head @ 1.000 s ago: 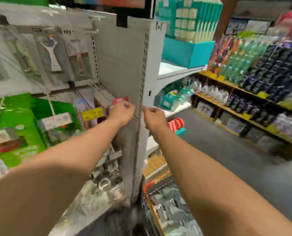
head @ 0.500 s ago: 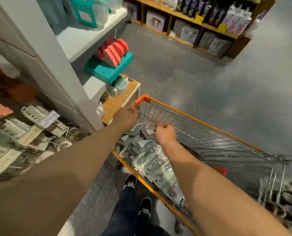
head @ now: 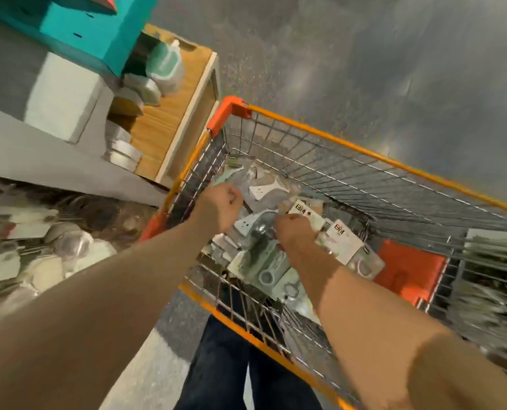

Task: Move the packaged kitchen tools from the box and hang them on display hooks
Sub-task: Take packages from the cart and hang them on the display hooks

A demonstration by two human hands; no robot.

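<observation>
An orange-rimmed wire shopping cart (head: pixel 320 130) holds a pile of several packaged kitchen tools (head: pixel 264 261) on white and grey cards. My left hand (head: pixel 221 207) is inside the cart at its left side, fingers closed on the edge of a clear package with a white tool (head: pixel 265 189). My right hand (head: pixel 295 232) reaches into the middle of the pile and pinches a white-carded package (head: pixel 311 216). Exactly how firm either grip is stays blurred.
A wooden shelf (head: pixel 169 113) with containers stands beyond the cart's left corner. A teal box (head: pixel 83 31) sits on the white shelving above it. Hanging goods (head: pixel 39 247) fill the left. Grey floor lies ahead; my legs (head: pixel 246 365) stand below the cart.
The view swung down from the display rack to the cart. Both hands left the rack, dropped into the cart and closed on packages there.
</observation>
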